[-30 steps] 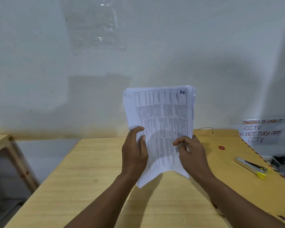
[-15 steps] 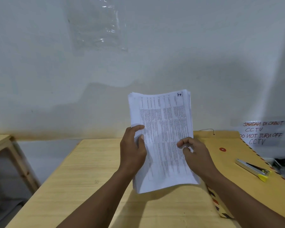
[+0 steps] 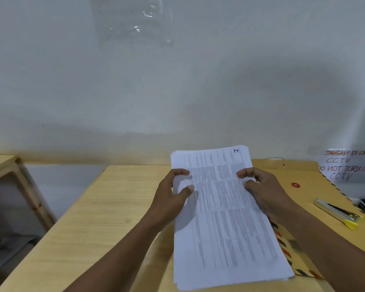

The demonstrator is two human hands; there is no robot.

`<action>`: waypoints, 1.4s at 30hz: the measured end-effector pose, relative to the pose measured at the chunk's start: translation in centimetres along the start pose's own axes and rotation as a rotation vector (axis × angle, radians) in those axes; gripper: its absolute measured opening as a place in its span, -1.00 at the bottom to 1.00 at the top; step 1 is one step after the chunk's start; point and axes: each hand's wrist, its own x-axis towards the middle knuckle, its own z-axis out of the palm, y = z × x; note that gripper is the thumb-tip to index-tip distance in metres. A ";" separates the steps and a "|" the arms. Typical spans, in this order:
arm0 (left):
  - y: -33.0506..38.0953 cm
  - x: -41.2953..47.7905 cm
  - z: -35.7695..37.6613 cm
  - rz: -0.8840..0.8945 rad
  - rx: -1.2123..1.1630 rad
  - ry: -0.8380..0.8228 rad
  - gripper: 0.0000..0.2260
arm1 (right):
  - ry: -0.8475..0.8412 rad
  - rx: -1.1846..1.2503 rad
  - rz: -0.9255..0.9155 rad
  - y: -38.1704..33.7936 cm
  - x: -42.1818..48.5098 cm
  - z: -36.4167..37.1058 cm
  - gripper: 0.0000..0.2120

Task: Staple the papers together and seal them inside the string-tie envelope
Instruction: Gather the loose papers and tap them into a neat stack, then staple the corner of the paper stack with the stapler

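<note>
Both hands are on the sheaf of printed papers (image 3: pixel 226 218): left hand (image 3: pixel 173 197) and right hand (image 3: pixel 263 192) each pinch a long edge, fingers curled, squaring the stack over the table (image 3: pixel 105 207). Stapling looks next, I'd say; the stapler (image 3: pixel 337 213) waits untouched on the string-tie envelope (image 3: pixel 299 199) near the table's right edge, so one hand must let go and reach.

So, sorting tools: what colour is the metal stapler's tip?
Yellow, on the silver metal stapler; seen in the head view.

A pale wooden table (image 3: pixel 105 207) carries the envelope (image 3: pixel 316 199) and papers (image 3: pixel 226 228).
</note>
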 end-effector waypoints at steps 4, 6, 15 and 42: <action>-2.1 1.8 -1.2 -0.090 -0.026 0.028 -0.74 | -0.091 -0.042 0.034 1.1 0.2 1.1 -0.79; -2.9 2.4 -1.3 -0.099 0.008 0.024 -0.74 | -0.132 -0.115 0.049 1.6 0.7 1.4 -0.79; -3.7 3.3 -0.6 -0.053 0.058 -0.246 -0.78 | 0.085 -0.801 -0.444 0.4 5.5 2.6 -0.70; -2.2 3.3 1.8 -0.125 -0.126 0.422 -0.79 | -0.312 -0.712 -0.496 -1.4 7.6 7.0 -0.64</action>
